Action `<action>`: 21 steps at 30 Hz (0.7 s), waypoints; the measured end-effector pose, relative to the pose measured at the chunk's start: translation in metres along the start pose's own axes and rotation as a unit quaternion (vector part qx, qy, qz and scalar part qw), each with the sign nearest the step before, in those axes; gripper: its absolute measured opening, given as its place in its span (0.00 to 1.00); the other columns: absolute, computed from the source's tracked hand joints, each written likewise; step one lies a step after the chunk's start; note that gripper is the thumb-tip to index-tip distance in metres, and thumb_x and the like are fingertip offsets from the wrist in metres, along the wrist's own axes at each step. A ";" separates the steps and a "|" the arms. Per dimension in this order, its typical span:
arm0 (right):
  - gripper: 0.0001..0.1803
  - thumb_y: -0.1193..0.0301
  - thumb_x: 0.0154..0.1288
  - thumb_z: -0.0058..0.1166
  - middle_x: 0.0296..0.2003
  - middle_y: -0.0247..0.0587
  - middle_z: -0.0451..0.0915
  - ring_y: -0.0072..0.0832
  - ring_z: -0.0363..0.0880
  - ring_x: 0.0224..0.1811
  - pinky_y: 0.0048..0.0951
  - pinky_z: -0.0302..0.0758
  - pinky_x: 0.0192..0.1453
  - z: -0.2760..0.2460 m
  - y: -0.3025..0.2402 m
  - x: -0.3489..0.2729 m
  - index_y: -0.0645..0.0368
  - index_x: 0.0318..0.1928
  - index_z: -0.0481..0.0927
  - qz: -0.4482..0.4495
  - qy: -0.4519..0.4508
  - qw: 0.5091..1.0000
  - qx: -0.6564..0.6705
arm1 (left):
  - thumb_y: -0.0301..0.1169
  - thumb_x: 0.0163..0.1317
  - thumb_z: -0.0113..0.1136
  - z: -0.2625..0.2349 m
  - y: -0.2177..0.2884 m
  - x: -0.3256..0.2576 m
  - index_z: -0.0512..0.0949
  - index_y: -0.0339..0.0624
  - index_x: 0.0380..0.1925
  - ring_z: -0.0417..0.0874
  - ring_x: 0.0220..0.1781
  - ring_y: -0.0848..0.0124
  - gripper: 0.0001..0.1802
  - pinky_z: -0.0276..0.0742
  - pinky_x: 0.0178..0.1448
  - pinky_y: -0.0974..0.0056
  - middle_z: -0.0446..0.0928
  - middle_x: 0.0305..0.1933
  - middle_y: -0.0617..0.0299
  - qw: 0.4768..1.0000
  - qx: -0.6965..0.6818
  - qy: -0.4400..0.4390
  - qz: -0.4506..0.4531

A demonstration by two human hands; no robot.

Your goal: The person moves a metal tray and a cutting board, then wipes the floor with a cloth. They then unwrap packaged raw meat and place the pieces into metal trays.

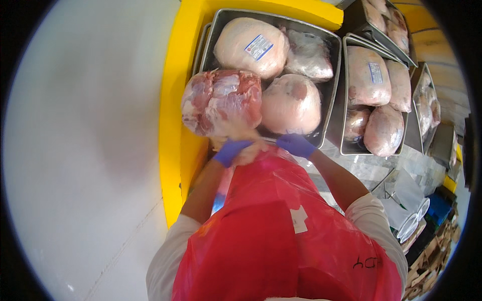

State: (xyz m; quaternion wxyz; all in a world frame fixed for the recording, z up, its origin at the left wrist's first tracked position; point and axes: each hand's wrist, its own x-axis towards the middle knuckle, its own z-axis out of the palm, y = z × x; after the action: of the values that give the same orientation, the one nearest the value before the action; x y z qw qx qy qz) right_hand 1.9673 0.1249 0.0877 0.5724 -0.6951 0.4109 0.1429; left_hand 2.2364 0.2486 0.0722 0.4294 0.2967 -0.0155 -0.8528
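Red meat: a large red meat piece (222, 103) lies over the near left corner of the metal tray (330, 95), reaching past its left rim toward the yellow frame (171, 125).
Left hand: the gloved left hand (232, 152) is at the near end of the red meat piece; motion blur there, cannot tell whether the fingers pinch or are spread.
Right hand: the gloved right hand (296, 145) is at the tray's near rim, just beside the pale meat piece (291, 106); finger closure cannot be told.
Tray, far side: a labelled meat piece (241, 42) left, a film-wrapped piece (309, 55) right.
Right of tray: a second tray (353, 148) holding further meat.
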 end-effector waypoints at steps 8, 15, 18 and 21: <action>0.14 0.61 0.69 0.47 0.46 0.39 0.75 0.32 0.72 0.47 0.36 0.70 0.54 0.010 0.004 0.019 0.56 0.46 0.74 -0.213 0.015 0.866 0.451 | 0.34 0.63 0.59 0.154 -0.012 0.110 0.79 0.36 0.42 0.80 0.36 0.74 0.14 0.77 0.39 0.67 0.79 0.33 0.60 0.901 0.343 0.130 0.232; 0.25 0.70 0.70 0.47 0.61 0.44 0.66 0.35 0.64 0.64 0.36 0.60 0.71 -0.007 -0.008 -0.015 0.59 0.65 0.63 -0.294 0.144 0.945 0.026 | 0.36 0.61 0.61 0.215 -0.002 0.106 0.81 0.33 0.41 0.81 0.36 0.73 0.16 0.77 0.39 0.67 0.81 0.36 0.56 0.927 0.222 0.177 0.245; 0.24 0.71 0.69 0.47 0.58 0.44 0.69 0.36 0.68 0.61 0.37 0.62 0.68 0.014 0.061 0.025 0.59 0.64 0.65 -0.282 0.129 0.947 0.081 | 0.37 0.62 0.60 0.192 -0.005 0.107 0.80 0.36 0.40 0.79 0.32 0.73 0.14 0.76 0.34 0.66 0.79 0.31 0.59 0.919 0.220 0.185 0.270; 0.18 0.72 0.68 0.48 0.50 0.41 0.76 0.35 0.74 0.49 0.36 0.71 0.54 -0.011 -0.001 -0.012 0.59 0.57 0.73 -0.241 0.003 0.970 -0.017 | 0.36 0.64 0.58 0.179 0.000 0.062 0.80 0.43 0.40 0.80 0.32 0.71 0.11 0.75 0.28 0.62 0.78 0.29 0.61 0.797 0.279 0.474 0.250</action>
State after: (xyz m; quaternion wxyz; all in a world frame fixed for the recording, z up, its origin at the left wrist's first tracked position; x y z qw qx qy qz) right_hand 1.9578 0.1193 0.0997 0.5772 -0.7835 0.2303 0.0059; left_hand 2.1151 0.1620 0.1896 0.4798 0.7565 -0.1214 -0.4276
